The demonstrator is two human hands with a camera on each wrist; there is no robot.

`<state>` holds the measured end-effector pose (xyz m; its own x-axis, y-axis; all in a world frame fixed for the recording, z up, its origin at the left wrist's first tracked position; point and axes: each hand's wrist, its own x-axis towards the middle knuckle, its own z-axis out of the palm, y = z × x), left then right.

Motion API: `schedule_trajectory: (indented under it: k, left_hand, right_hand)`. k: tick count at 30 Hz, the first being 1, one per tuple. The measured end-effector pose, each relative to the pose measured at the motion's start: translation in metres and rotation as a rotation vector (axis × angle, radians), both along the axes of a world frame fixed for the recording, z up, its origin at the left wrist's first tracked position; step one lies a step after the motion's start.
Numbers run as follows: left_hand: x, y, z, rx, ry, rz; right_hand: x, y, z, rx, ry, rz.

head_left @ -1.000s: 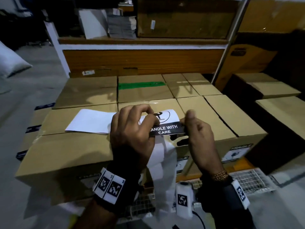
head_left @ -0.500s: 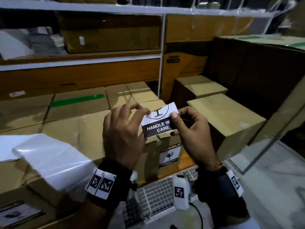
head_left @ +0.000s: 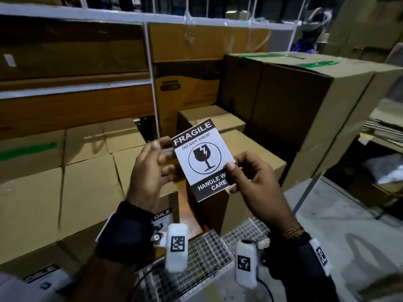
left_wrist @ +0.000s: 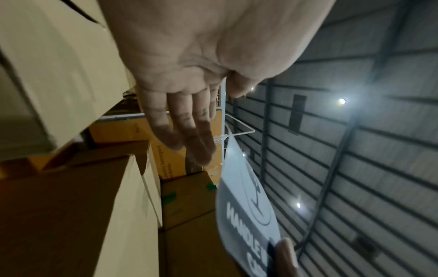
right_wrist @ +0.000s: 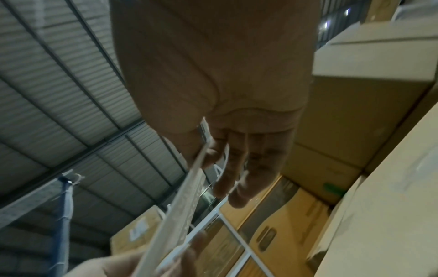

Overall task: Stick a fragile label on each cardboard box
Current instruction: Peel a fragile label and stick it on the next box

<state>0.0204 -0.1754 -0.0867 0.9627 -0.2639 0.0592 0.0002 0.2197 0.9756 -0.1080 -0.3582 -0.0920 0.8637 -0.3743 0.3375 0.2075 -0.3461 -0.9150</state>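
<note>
A black-and-white fragile label [head_left: 200,162] is held up in the air facing me, printed FRAGILE, DO NOT DROP and HANDLE WITH CARE. My right hand [head_left: 233,171] pinches its lower right edge, thumb on the front. My left hand [head_left: 162,153] is at the label's left edge with fingers [left_wrist: 189,135] straight behind it and the thumb just off the top corner. The label [left_wrist: 246,206] also shows edge-on in the right wrist view [right_wrist: 187,206]. Behind the label stands a plain cardboard box [head_left: 255,153]. Low boxes [head_left: 87,184] fill the left.
Tall stacked boxes [head_left: 305,94] rise at the right. A white shelf rack [head_left: 150,83] holds more cartons behind. One low box front carries a fragile label [head_left: 162,216]. A wire mesh [head_left: 207,258] lies below my wrists, and grey floor [head_left: 349,236] lies to the right.
My view has swung right, away from the low boxes. The label has come off its white backing strip and now faces me fully. My left fingers have straightened.
</note>
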Motion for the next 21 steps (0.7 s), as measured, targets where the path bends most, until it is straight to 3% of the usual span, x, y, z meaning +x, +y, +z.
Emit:
schedule_trajectory:
  k: [7,12,21]
  left_hand:
    - [0.051,-0.073,-0.003,0.201,-0.278,0.015]
    - [0.092,-0.123,-0.014,0.301,-0.351,-0.054]
    - [0.145,-0.193,-0.044,0.698,-0.428,-0.003]
  right_hand:
    - [0.036,-0.070,-0.013,-0.058,0.139,-0.149]
    - [0.063,-0.123,-0.019,-0.114,0.240,-0.248]
    - [0.105,-0.187,-0.047,-0.199,0.423,-0.303]
